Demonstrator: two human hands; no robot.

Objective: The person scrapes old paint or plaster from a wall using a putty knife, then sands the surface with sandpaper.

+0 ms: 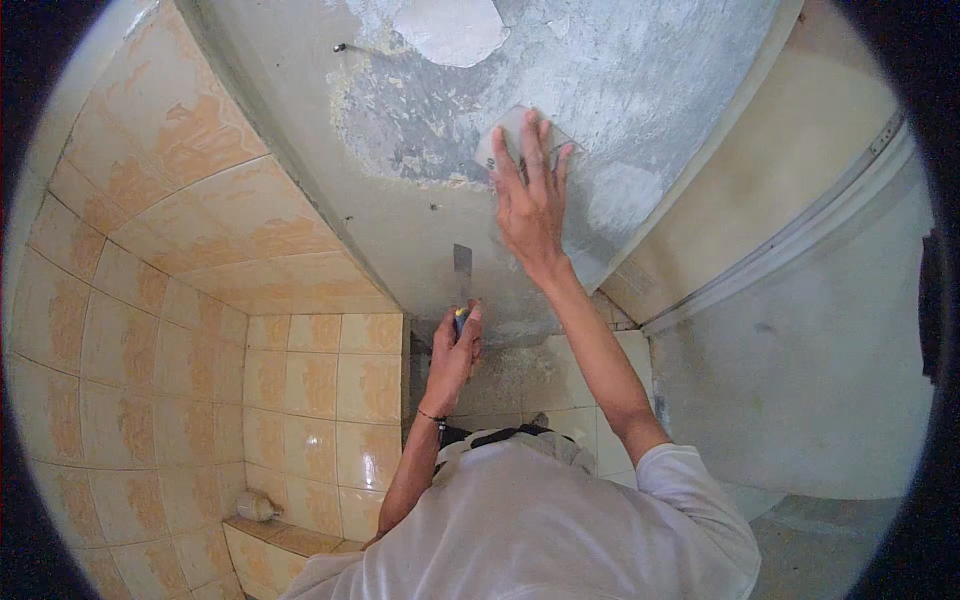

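Observation:
A putty knife (463, 259) points away from me, its dark handle closed in my left hand (454, 345). The blade is in front of the lower part of the wall; whether it touches is hard to tell. With spread fingers, my right hand (532, 199) presses a sheet of sandpaper (512, 124) flat against the wall (390, 202). Printing shows on the sheet's pale back. Around the sheet the paint is worn to a rough grey patch (420, 120), with smooth white filler (454, 30) above it and a paler patch (626, 195) to the right.
A nail or screw (340, 48) sticks out of the wall at upper left. Orange-and-cream tiles (311, 375) cover the left side, where a rounded container (256, 506) lies on a tiled ledge (289, 534). A door frame (795, 217) and a grey door-like panel (780, 397) stand right.

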